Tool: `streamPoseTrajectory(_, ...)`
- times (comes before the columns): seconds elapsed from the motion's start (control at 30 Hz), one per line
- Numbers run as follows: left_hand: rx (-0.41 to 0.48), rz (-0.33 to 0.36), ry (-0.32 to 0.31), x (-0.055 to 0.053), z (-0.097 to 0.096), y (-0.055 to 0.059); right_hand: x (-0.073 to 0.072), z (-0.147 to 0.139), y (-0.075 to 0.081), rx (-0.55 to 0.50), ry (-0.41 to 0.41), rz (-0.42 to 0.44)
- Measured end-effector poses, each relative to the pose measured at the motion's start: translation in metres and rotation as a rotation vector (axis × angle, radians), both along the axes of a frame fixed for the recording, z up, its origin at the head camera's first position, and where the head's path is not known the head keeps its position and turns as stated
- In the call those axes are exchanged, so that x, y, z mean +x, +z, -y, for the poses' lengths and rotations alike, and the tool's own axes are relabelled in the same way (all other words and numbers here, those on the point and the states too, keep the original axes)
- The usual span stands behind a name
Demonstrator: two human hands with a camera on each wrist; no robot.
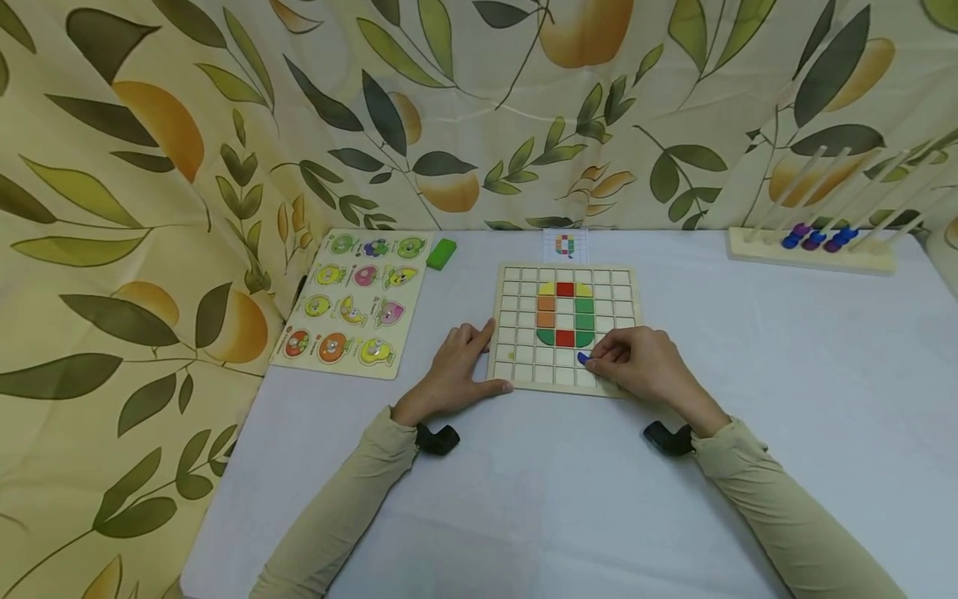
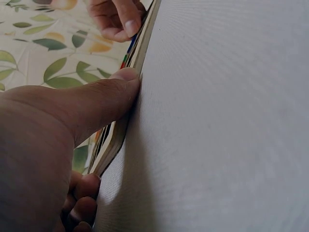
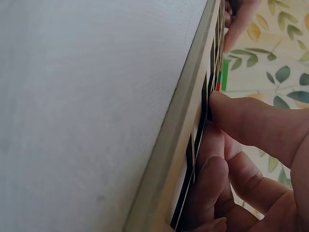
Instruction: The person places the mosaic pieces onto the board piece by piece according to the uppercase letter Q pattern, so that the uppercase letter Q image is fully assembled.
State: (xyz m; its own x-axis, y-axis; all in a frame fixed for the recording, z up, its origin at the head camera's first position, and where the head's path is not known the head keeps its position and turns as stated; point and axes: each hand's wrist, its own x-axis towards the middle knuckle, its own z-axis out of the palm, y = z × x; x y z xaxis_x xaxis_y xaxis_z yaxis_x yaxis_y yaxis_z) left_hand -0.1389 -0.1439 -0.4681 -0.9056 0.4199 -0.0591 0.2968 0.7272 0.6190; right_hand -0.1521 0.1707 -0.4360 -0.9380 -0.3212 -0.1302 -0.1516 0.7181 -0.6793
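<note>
A wooden grid board (image 1: 524, 376) lies on the white-covered table, with red, yellow, orange and green tiles forming a ring in its cells. My left hand (image 1: 452, 370) braces the board's front left corner. Its thumb (image 2: 108, 94) presses the front edge, while the fingers reach along the left side. Over the lower right cells, my right hand (image 1: 645, 364) pinches a small blue tile (image 1: 582, 358) between thumb and fingers. The tile is mostly covered by the thumb in the right wrist view. Behind the board lies a pattern card (image 1: 552, 246) printed with a similar coloured ring.
To the left lies a fruit puzzle board (image 1: 382, 366) with several knobbed pieces. A green block (image 1: 441, 254) sits beside its top corner. At the back right stands a wooden bead rack (image 1: 808, 258) with upright pegs and blue and purple beads. Patterned cloth hangs behind the table.
</note>
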Motion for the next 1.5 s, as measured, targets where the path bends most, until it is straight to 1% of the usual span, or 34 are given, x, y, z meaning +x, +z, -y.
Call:
streamPoseTrajectory(0.2,0.009,-0.005,0.005,0.0009,0.0005,-0.0021,0.0023,0.0019,0.0001,0.001,-0.003,-0.005)
streamPoseTrajectory(0.43,0.008,-0.002,-0.010,0.0019,0.0008,-0.0037,0.0068,0.0023,-0.0015,0.005,-0.010,-0.009)
streamPoseTrajectory(0.7,0.016,-0.001,-0.010,0.0021,0.0013,-0.0044,0.0091,0.0042,-0.0025,0.009,0.001,-0.047)
streamPoseTrajectory(0.93,0.029,-0.005,-0.007,0.0013,0.0014,-0.0048,0.0084,0.0049,-0.0014,0.008,0.004,-0.031)
streamPoseTrajectory(1.07,0.027,-0.007,-0.012,0.0008,0.0018,-0.0059,0.0078,0.0050,-0.0014,0.011,0.006,-0.026)
streamPoseTrajectory(1.3,0.010,-0.010,0.004,-0.0002,0.0044,-0.0050,0.0043,0.0079,-0.0021,0.005,0.011,-0.008)
streamPoseTrajectory(1.5,0.015,-0.009,0.005,-0.0020,0.0044,-0.0047,0.0023,0.0073,-0.0011,0.005,0.014,0.010)
